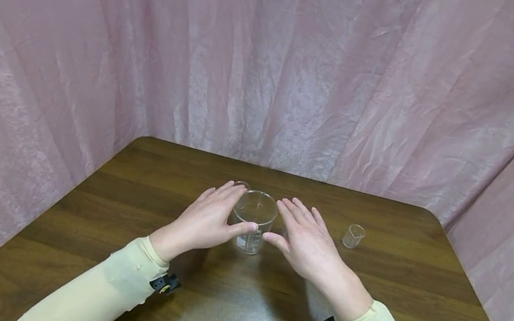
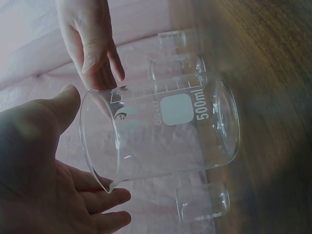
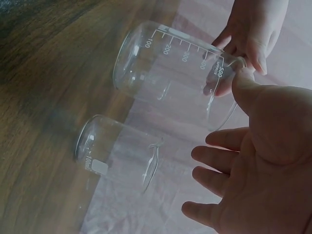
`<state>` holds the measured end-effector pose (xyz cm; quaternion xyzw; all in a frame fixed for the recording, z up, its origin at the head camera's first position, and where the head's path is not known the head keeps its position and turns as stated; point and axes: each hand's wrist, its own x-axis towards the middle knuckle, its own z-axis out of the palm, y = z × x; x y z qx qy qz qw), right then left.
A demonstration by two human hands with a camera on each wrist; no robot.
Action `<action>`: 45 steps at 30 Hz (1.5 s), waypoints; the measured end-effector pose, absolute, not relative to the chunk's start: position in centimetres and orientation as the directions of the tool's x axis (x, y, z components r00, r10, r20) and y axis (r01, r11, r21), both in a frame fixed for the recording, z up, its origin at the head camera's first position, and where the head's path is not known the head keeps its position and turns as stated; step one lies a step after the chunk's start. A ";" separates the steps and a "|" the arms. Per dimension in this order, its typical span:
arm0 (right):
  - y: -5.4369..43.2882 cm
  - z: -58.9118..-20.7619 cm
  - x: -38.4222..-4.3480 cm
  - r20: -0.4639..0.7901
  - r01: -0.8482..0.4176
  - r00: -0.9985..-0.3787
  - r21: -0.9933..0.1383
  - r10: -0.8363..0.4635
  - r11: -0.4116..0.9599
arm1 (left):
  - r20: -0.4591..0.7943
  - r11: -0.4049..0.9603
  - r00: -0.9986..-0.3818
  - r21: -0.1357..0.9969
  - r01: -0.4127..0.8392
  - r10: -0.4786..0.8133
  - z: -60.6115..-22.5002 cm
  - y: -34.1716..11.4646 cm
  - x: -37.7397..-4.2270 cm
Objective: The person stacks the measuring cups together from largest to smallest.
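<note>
A large clear glass beaker point(image 1: 247, 242), marked 500ml in the left wrist view, stands upright on the table between both hands. My left hand point(image 1: 209, 218) is at its left side, fingers extended and thumb near the front of the rim. On the other side my right hand point(image 1: 309, 240) holds its fingers straight, the thumb pointing toward the left thumb. Neither hand is curled round the glass. A smaller beaker marked 100ml point(image 3: 119, 153) stands beside the large one in the right wrist view; my right hand mostly hides it in the head view.
To the right stands a tiny beaker point(image 1: 353, 236). Behind my left fingers the rim of another beaker point(image 1: 243, 184) shows; its body appears in the left wrist view. The brown wooden table point(image 1: 176, 171) is bordered by a pink curtain point(image 1: 269, 74).
</note>
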<state>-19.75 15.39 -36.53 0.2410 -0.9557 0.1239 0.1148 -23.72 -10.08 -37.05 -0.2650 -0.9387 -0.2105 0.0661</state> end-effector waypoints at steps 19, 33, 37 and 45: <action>16.0 -36.7 -19.1 0.352 -0.522 -0.825 -0.176 -0.441 0.835 | 0.268 0.742 -0.825 0.361 0.565 0.498 -37.2 -9.6 -23.3; 16.6 -36.8 -19.0 0.354 -0.529 -0.821 -0.180 -0.447 0.829 | 0.278 0.724 -0.804 0.350 0.594 0.526 -37.0 -9.0 -23.0; 16.8 -36.8 -18.9 0.359 -0.541 -0.814 -0.181 -0.457 0.821 | 0.283 0.721 -0.801 0.350 0.598 0.527 -37.0 -9.0 -22.9; 17.2 -36.7 -19.0 0.357 -0.572 -0.796 -0.177 -0.489 0.801 | 0.256 0.726 -0.810 0.360 0.586 0.527 -37.0 -9.0 -22.6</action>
